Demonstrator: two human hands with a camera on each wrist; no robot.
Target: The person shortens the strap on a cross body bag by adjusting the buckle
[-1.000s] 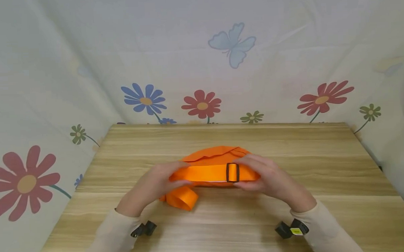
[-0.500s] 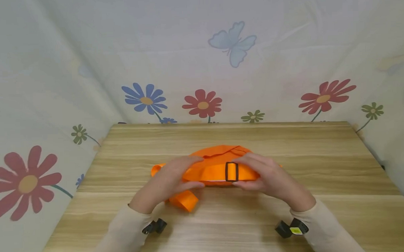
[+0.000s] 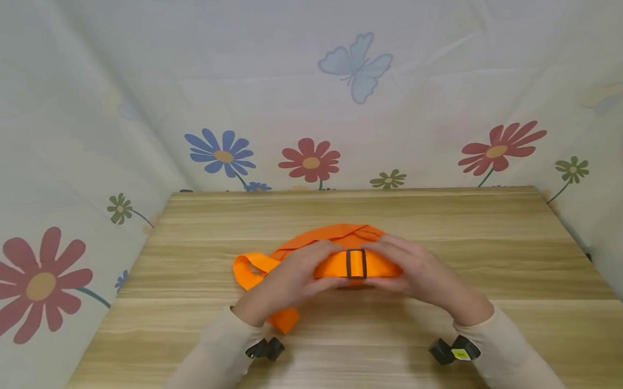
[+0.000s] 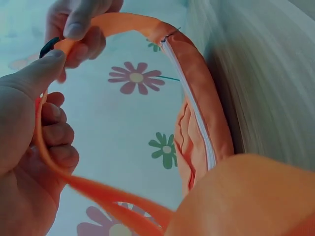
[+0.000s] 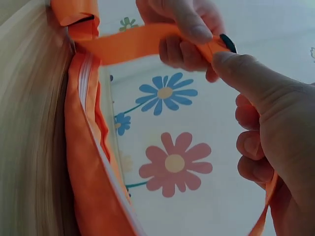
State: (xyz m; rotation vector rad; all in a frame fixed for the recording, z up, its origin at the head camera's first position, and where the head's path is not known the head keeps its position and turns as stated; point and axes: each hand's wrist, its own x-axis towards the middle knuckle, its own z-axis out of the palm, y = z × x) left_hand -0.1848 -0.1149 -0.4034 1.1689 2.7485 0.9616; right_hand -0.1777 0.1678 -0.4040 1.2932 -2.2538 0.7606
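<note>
An orange waist bag [image 3: 338, 233] sits on the table, its white zipper [image 4: 197, 113] visible in the left wrist view. In front of it, the bag's orange strap [image 3: 381, 265] is held up off the bag, with a black slider buckle [image 3: 349, 264] on it. My left hand [image 3: 294, 278] pinches the strap just left of the buckle, thumb below and fingers above in the head view. To the right of the buckle, my right hand [image 3: 419, 271] pinches the same strap. Fingertips of both hands come close together there. A loose strap loop [image 3: 259, 260] lies left of my left hand.
The wood-grain table [image 3: 446, 224] spreads around the bag. A pale curtain [image 3: 266, 64] printed with flowers and a butterfly hangs behind it and at both sides. Small black cameras [image 3: 265, 349] are strapped to the sleeved wrists.
My left hand has slid right along the strap, from the bag's left end up to the buckle. The strap loop at left has come into view. My right hand has stayed nearly in place.
</note>
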